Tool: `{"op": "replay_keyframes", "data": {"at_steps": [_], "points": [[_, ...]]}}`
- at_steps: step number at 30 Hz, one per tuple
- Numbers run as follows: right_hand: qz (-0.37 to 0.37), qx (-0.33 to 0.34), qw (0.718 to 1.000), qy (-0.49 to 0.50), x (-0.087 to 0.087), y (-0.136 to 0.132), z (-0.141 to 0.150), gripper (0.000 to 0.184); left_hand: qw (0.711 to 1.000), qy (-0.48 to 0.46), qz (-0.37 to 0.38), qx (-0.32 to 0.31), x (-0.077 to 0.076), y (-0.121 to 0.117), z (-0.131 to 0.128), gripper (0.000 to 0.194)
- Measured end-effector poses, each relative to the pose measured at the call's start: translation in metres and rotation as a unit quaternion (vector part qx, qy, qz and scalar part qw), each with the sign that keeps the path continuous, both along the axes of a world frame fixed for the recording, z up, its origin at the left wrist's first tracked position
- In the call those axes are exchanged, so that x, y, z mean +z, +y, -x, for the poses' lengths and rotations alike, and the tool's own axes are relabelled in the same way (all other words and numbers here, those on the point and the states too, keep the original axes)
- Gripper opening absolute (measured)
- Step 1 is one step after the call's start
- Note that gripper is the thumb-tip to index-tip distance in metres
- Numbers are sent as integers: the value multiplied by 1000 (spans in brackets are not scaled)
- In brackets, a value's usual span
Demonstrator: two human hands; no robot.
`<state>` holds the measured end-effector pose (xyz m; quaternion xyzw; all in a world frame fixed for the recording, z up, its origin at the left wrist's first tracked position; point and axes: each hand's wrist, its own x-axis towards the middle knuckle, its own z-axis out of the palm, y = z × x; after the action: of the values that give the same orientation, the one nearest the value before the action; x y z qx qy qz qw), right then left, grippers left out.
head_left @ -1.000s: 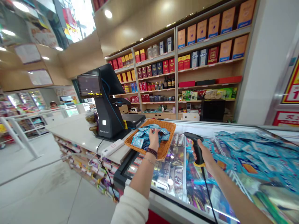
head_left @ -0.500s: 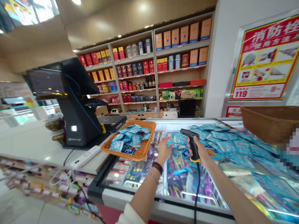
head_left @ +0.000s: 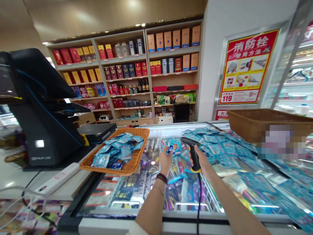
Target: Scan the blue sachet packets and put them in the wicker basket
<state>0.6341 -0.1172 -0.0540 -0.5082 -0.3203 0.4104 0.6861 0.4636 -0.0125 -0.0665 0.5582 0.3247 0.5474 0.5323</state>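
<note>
Working over a glass-topped chest freezer (head_left: 171, 213), we have our left hand (head_left: 165, 164) raised palm-forward at the blue foil packets (head_left: 174, 147) lying on the glass. Its fingers are loosely apart and their tips reach in among the packets, but we cannot tell whether they pinch one. Our right hand (head_left: 200, 160) is closed around the grip of a black handheld barcode scanner (head_left: 192, 153), which has a yellow band near its base. Its coiled-free black cable (head_left: 199, 199) drops straight down across the glass, and the scanner's head points up and to the left, just beside the left hand.

To our left, a wicker basket (head_left: 144, 130) sits at the freezer's edge, next to a black point-of-sale terminal (head_left: 41, 130), and holds a loose heap of the same kind of packets (head_left: 117, 147). As things lie, that heap is sizeable but does not hide the whole basket floor. Many more packets are spread across the glass to the right of our hands, thickly toward the far side, so a great number remain outside the basket. A second wicker basket (head_left: 254, 120) stands at the right, partly hidden by a blurred patch. A white power strip (head_left: 57, 178) lies on the pale surface (head_left: 14, 176) by the terminal. Behind the freezer rise wooden shelves (head_left: 122, 78) of boxed goods and bottles, and a red-and-yellow fire hydrant poster (head_left: 246, 67) hangs on the wall.
</note>
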Motion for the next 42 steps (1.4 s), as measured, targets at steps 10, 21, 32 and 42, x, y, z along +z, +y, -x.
{"op": "replay_keyframes", "data": {"at_steps": [10, 21, 32, 42], "points": [[23, 11, 999, -32, -5, 3, 18, 73, 993, 47, 44, 95, -6, 12, 14, 25], [23, 48, 998, -41, 9, -5, 22, 64, 990, -19, -21, 136, -7, 23, 15, 61], [-25, 83, 987, -136, 8, -12, 31, 61, 984, -92, -3, 151, 1, 35, 27, 27], [-26, 111, 972, -205, 17, -19, 38, 68, 980, -134, 30, 143, 3, 34, 32, 31]]}}
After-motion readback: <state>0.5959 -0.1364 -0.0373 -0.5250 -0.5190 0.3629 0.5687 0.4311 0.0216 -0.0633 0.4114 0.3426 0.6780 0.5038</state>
